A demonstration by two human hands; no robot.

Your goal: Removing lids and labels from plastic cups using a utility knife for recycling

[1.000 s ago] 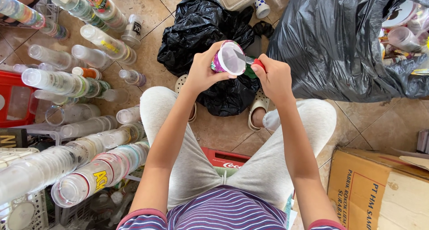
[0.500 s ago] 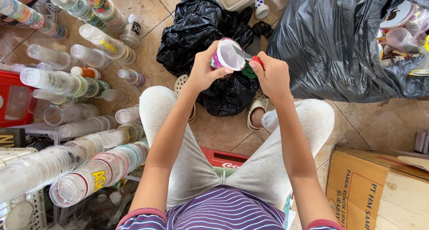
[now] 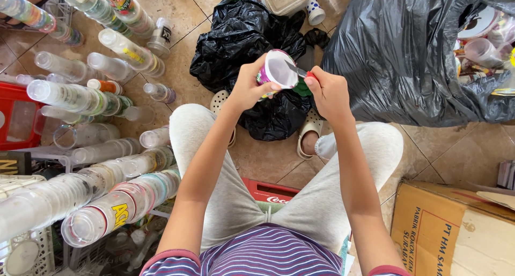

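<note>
My left hand (image 3: 248, 88) grips a small plastic cup (image 3: 278, 70) with a purple printed wall and a white sealed top, tilted toward me. My right hand (image 3: 328, 92) holds a small knife with a red handle (image 3: 309, 75); its blade lies across the cup's lid. Both hands are raised above my knees, over a crumpled black plastic bag (image 3: 244, 34) on the tiled floor.
Long stacks of clear plastic cups (image 3: 115, 203) lie on the floor at the left, beside a red crate (image 3: 16, 120). A large black bag of rubbish (image 3: 407, 56) stands at the right. A cardboard box (image 3: 456, 233) sits at the lower right.
The cup and both hands have shifted slightly, and the blade now lies further across the lid. My view has tilted a little.
</note>
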